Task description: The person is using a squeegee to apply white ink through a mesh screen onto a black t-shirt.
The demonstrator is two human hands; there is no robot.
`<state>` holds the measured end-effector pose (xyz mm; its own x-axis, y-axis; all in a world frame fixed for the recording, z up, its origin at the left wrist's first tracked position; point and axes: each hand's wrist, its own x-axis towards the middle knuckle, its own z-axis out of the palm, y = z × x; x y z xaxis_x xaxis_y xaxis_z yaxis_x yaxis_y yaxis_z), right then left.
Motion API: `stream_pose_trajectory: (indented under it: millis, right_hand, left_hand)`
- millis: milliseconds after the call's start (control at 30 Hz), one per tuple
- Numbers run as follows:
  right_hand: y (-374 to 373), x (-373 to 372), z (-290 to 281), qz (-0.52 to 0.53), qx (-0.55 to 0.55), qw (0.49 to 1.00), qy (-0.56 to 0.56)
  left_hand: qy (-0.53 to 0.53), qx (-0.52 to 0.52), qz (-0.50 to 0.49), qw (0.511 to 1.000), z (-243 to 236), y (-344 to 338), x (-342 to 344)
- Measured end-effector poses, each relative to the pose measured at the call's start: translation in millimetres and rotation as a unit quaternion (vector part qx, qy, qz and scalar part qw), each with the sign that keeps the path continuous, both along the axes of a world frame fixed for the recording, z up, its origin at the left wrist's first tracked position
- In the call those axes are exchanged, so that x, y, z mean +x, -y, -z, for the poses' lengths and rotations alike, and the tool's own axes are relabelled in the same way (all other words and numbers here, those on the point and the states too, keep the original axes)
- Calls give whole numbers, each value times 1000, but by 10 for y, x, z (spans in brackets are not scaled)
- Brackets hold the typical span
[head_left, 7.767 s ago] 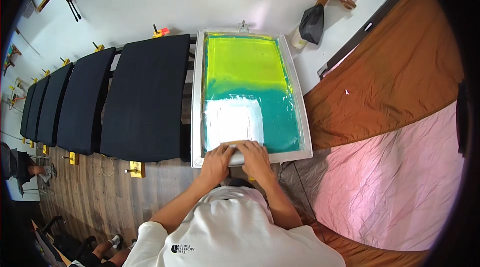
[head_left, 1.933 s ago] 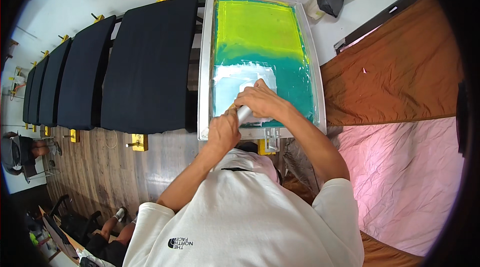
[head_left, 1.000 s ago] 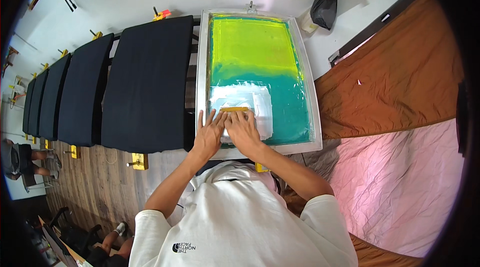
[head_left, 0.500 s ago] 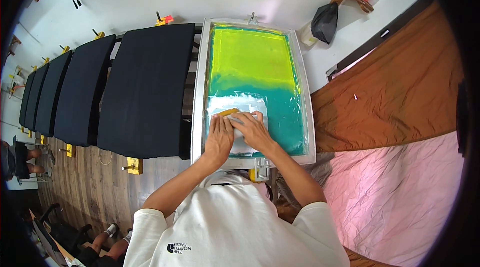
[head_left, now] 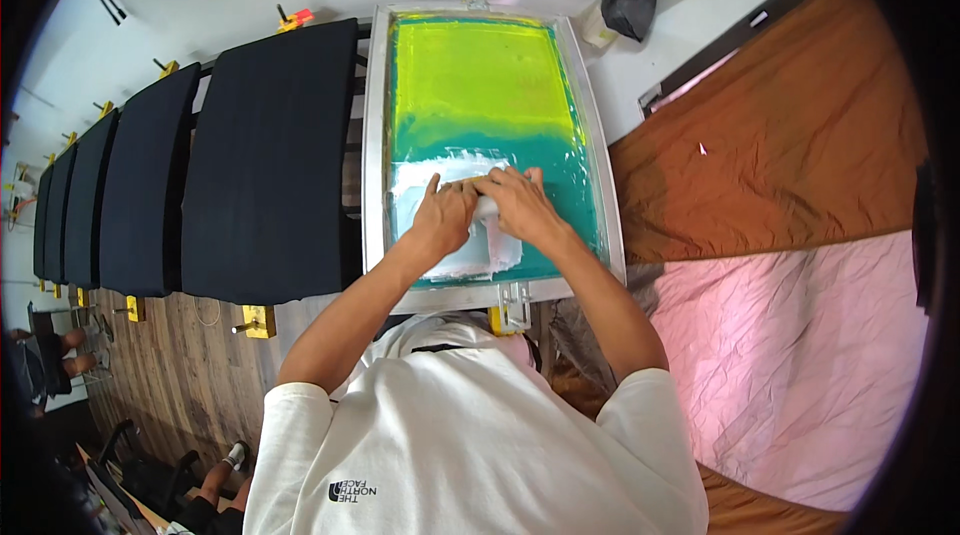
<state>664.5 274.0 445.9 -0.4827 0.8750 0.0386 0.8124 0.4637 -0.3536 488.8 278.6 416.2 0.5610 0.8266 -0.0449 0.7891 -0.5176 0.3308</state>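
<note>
A silkscreen frame (head_left: pixel 612 235) with a pale metal border lies in front of me. Its mesh is yellow-green at the far end and teal (head_left: pixel 560 245) nearer me. White ink (head_left: pixel 425 175) is smeared over the near left part. On this patch, my left hand (head_left: pixel 445 217) and my right hand (head_left: pixel 524 205) are closed side by side on a squeegee (head_left: pixel 474 181). Only a little of its yellowish-brown edge shows between the fingers; its blade is mostly hidden beneath my hands. One finger of the left hand sticks up.
Several black fabric-covered boards (head_left: pixel 270 165) stand in a row to the left, with yellow clamp blocks (head_left: pixel 258 322) at their ends. Brown cloth (head_left: pixel 760 145) and a pinkish sheet (head_left: pixel 790 365) lie at right. A black bag (head_left: pixel 630 0) hangs by the wall. Another person's legs show at lower left.
My fingers, laid nearly flat over the squeegee before, are now curled round it. The right hand sits a little further right on the screen. The whole view has shifted slightly.
</note>
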Motion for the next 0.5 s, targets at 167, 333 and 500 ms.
stream_pose_trajectory:
  millis: [167,333,500]
  right_hand:
    - [129,23,-58,46,-27,998,20]
    - [494,28,-131,90,-60,994,16]
    - [890,-132,-118,145,-92,985,16]
  left_hand:
    - [-1,-48,64,997,-225,-56,2]
    - [-46,-79,129,988,-301,105,39]
    - [-41,-41,201,978,-302,291,-85]
